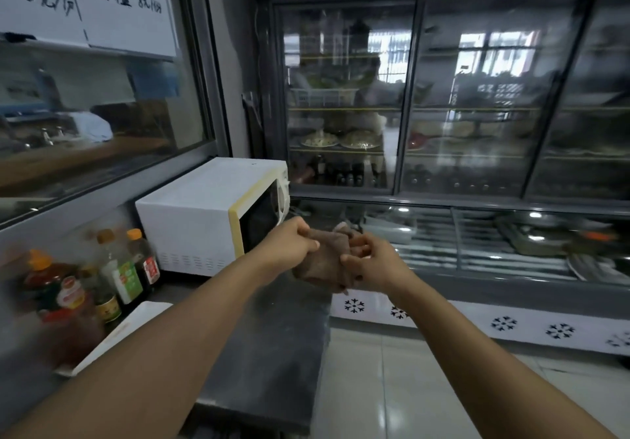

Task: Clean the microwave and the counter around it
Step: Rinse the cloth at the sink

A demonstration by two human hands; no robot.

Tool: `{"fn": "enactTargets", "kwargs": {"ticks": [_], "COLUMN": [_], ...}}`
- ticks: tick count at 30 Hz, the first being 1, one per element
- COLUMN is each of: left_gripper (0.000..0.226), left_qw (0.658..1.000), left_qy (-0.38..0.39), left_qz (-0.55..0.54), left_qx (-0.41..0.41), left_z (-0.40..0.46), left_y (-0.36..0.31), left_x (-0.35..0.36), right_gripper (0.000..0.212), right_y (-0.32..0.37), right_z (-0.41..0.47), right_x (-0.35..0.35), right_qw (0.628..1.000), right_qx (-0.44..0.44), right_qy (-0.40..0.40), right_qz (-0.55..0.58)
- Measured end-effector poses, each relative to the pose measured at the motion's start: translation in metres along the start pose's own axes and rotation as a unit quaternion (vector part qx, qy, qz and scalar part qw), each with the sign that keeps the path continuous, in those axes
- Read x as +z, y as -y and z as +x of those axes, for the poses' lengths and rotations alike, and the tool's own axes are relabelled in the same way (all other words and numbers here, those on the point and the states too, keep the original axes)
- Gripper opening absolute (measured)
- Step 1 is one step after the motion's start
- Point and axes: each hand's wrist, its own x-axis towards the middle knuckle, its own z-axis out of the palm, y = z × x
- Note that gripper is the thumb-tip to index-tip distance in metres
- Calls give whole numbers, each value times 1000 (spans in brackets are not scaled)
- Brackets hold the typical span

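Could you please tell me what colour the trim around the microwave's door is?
Pale yellow trim on the boxy white microwave, clearest in the head view.

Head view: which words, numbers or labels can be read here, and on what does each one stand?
"8元/份": whiteboard, left column.
"凉菜拼盘 8元/份": whiteboard, right column; the price is small and less sure.
Top line of whiteboard: cut off, unreadable.
Bottle labels: too blurred.
Microwave: no readable text.
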Motion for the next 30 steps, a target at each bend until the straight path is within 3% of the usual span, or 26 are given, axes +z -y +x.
{"fn": "enactTargets", "kwargs": {"ticks": [4,9,18,24,30], "left_gripper": [5,10,12,6,17], "left_qw": [999,999,996,992,996], "left_qy": [-10,-13,11,34,19], "left_qz": [-24,11,-23,-91,-75], "left_qx": [22,44,84,79,53], "left_z": [13,32,58,89,148], "left_y": [-34,-79,-163,-187,-175], "left_x": [25,69,159,206,243], "right_gripper": [27,35,32,36,37], "right_y": [-22,-47,-71,-109,-141], "right_z": [-9,-11,19,33,73], "right_x": [-59,-141,-240,-291,-320], "right_qw": [999,997,991,990,987], "right_qx": [34,39,-106,-30,34], "right_qy": [28,59,75,122,78], "right_qz": [24,-30,26,57,135]}}
